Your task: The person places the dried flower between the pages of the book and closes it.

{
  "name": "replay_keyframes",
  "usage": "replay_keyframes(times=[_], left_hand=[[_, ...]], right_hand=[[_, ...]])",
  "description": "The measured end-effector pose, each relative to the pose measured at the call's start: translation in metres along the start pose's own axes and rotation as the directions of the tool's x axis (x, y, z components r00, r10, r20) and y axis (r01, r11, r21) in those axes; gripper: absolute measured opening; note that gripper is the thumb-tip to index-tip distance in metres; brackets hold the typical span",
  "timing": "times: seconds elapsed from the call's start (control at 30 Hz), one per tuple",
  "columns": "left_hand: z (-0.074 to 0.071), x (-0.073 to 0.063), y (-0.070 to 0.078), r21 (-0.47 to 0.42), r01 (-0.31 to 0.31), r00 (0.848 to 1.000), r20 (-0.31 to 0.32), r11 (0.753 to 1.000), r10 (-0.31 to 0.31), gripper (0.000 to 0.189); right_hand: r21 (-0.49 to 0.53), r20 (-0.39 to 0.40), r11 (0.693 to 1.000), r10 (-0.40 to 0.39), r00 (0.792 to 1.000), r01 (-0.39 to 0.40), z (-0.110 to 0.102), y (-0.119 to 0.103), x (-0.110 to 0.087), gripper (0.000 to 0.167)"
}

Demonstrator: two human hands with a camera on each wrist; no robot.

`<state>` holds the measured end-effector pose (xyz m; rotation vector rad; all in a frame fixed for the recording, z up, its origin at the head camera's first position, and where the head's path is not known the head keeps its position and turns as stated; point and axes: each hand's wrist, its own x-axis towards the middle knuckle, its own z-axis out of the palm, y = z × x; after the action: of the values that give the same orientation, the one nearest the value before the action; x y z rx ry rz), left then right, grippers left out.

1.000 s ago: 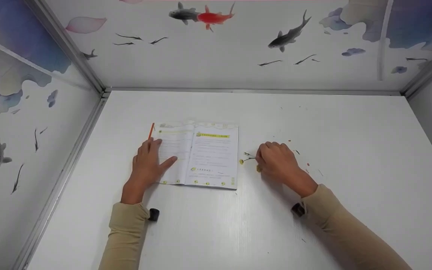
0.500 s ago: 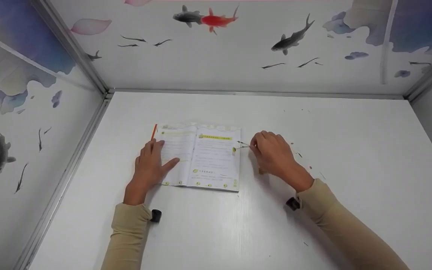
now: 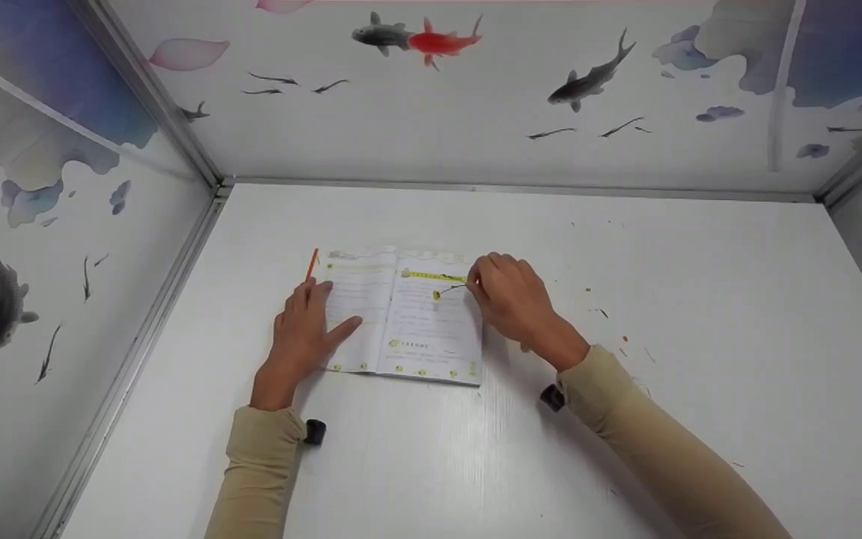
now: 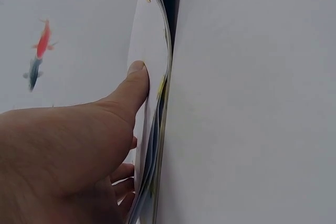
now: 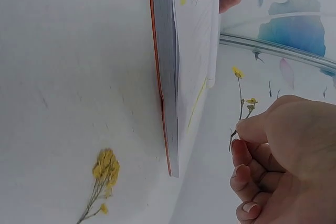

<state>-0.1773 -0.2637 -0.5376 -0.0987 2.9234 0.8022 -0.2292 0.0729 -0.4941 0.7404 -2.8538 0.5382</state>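
Observation:
An open book (image 3: 431, 329) with printed pages and an orange cover edge lies on the white table. My left hand (image 3: 302, 326) rests on its left page, thumb stretched out toward the fold. My right hand (image 3: 513, 299) is at the right page's outer edge and pinches a thin sprig with small yellow flowers (image 5: 240, 95) by its stem, between thumb and index finger. In the head view the sprig's flower end overlaps the upper right page. A fuller bunch of yellow flowers (image 5: 106, 171) lies on the table, mostly hidden by my right wrist in the head view.
Small plant bits (image 3: 603, 314) and reddish flecks (image 3: 625, 338) are scattered on the table right of the book. Panels printed with fish (image 3: 592, 78) stand behind and to the left, with a metal rail (image 3: 476, 189) along the table's back edge.
My right hand has moved left and slightly away from me, carrying the pinched sprig from the table right of the book to the right page. My left hand stays on the left page.

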Motion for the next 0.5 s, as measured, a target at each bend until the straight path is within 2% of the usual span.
replay_keyframes(times=[0.27, 0.5], left_hand=[[0.001, 0.001, 0.0, 0.001, 0.009, 1.0, -0.001, 1.0, -0.009, 0.091], [0.002, 0.002, -0.001, 0.0, 0.019, 1.0, 0.0, 1.0, -0.019, 0.091]], right_hand=[[0.044, 0.011, 0.999, 0.003, 1.0, -0.003, 0.016, -0.01, 0.013, 0.013], [0.072, 0.057, 0.996, 0.048, 0.997, -0.052, 0.03, -0.011, 0.021, 0.014]])
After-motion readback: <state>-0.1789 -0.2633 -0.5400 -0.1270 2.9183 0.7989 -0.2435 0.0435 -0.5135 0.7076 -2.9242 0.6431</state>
